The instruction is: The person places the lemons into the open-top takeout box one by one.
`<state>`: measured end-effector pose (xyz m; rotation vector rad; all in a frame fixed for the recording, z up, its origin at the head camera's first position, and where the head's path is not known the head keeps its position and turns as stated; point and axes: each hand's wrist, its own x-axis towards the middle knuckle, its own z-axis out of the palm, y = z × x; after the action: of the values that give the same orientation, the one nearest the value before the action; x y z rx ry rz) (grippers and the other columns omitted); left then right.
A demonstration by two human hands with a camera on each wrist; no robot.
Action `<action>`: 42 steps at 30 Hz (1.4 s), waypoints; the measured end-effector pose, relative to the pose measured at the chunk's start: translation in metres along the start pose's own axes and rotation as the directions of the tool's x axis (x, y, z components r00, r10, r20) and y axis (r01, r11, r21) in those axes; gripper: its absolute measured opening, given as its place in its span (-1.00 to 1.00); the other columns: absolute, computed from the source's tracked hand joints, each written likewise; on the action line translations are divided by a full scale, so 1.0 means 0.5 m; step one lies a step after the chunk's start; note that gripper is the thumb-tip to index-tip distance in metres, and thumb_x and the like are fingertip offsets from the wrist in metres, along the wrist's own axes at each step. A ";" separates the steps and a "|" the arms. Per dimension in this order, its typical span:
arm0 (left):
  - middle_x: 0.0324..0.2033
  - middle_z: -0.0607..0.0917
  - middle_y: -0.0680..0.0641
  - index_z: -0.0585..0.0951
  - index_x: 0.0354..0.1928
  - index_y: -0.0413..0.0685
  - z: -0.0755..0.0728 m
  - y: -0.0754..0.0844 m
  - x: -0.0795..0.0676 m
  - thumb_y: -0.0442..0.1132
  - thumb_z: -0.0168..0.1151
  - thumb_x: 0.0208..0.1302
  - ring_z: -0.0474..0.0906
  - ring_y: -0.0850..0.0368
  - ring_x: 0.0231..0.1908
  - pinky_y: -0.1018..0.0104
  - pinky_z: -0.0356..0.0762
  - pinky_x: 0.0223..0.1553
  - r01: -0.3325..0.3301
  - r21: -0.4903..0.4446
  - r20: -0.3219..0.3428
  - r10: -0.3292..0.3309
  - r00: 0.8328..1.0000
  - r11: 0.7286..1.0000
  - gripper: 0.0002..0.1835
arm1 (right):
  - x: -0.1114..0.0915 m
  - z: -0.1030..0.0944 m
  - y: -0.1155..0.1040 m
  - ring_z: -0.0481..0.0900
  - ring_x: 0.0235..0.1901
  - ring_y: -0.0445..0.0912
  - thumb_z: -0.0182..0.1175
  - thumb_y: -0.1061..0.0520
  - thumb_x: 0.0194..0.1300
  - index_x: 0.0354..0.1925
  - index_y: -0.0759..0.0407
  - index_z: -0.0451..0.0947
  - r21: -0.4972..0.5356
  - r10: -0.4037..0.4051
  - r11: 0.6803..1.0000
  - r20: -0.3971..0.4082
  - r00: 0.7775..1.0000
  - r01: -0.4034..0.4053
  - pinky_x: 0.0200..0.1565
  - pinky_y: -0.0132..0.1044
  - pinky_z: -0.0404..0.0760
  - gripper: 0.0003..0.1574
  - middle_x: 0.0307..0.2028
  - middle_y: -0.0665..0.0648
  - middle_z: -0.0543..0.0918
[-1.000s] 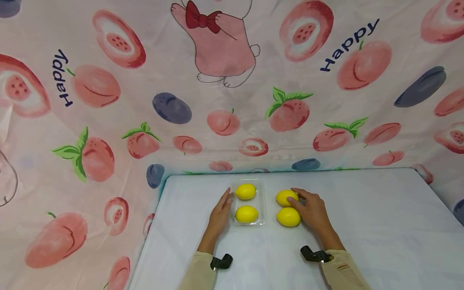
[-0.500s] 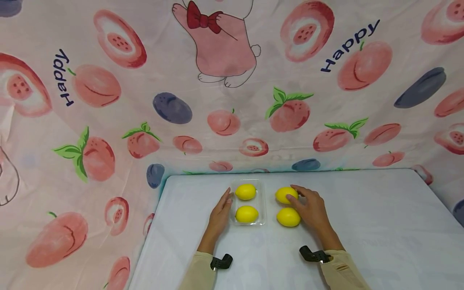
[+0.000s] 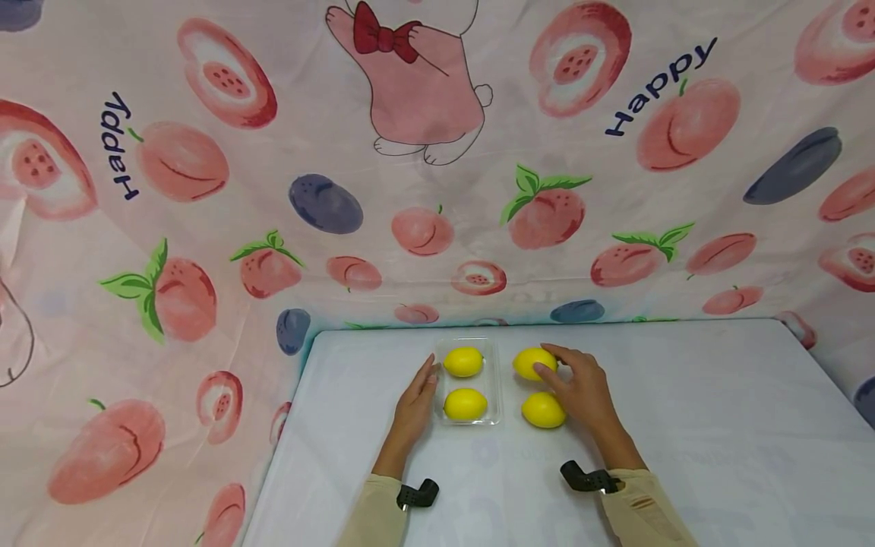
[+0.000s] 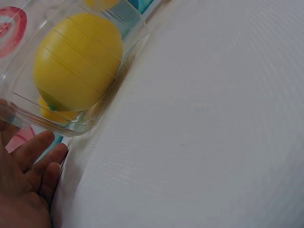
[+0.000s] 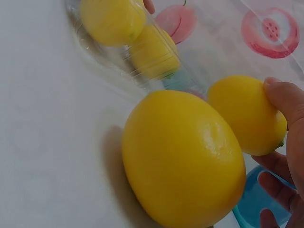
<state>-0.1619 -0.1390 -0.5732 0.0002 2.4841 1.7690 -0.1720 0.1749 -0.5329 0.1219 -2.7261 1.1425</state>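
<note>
Two yellow lemons, the far one (image 3: 463,362) and the near one (image 3: 465,404), lie in a clear plastic box (image 3: 494,418). Against the box's left side rests my left hand (image 3: 413,403), its fingers fairly straight; the left wrist view shows the fingers by the box's wall. My right hand (image 3: 586,391) pinches a third lemon (image 3: 529,364) between thumb and fingers, to the right of the box. In the right wrist view that held lemon (image 5: 244,114) appears behind another lemon (image 5: 183,159), which lies loose on the table nearer me, apart from the hand.
A white-covered table (image 3: 718,425) carries everything. Behind it and at the left hangs a pink cloth (image 3: 424,182) printed with fruit and a rabbit figure. Each wrist wears a black camera mount, one on the left (image 3: 418,494) and one on the right (image 3: 589,478).
My right hand has moved the pinched lemon a little away from me and to the left, widening its gap from the loose lemon. The left hand and the box have stayed in place.
</note>
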 end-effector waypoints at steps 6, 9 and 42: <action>0.44 0.46 0.10 0.22 0.56 0.51 0.000 0.001 -0.001 0.20 -0.14 0.60 0.33 0.00 0.48 -0.12 0.14 0.54 -0.008 -0.002 0.000 0.008 1.000 1.000 -0.45 | 0.004 0.001 -0.010 0.51 0.12 0.12 0.28 -0.28 0.37 0.35 -0.02 0.54 0.000 -0.018 1.000 -0.011 1.000 0.018 0.18 0.18 0.52 -0.30 0.14 0.17 0.68; 0.44 0.46 0.09 0.22 0.56 0.51 0.000 0.002 0.000 0.19 -0.14 0.61 0.34 0.00 0.48 -0.11 0.15 0.53 -0.011 -0.002 0.002 0.011 1.000 1.000 -0.46 | 0.005 0.001 -0.015 0.51 0.11 0.12 0.29 -0.29 0.37 0.35 -0.03 0.53 0.006 -0.026 1.000 -0.017 1.000 0.026 0.16 0.17 0.52 -0.29 0.13 0.17 0.68; 0.44 0.47 0.04 0.22 0.57 0.43 0.001 0.001 0.001 0.09 -0.14 0.64 0.39 -0.06 0.44 -0.15 0.16 0.52 -0.037 0.001 -0.002 0.037 0.999 0.999 -0.47 | 0.018 0.022 -0.081 0.47 0.13 0.09 0.36 -0.19 0.34 0.29 -0.02 0.58 0.030 -0.092 0.995 0.013 0.996 0.092 0.22 0.20 0.45 -0.37 0.13 0.13 0.69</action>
<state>-0.1624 -0.1383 -0.5730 0.0450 2.5024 1.7821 -0.1763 0.1387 -0.5102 0.2580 -2.6860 1.1613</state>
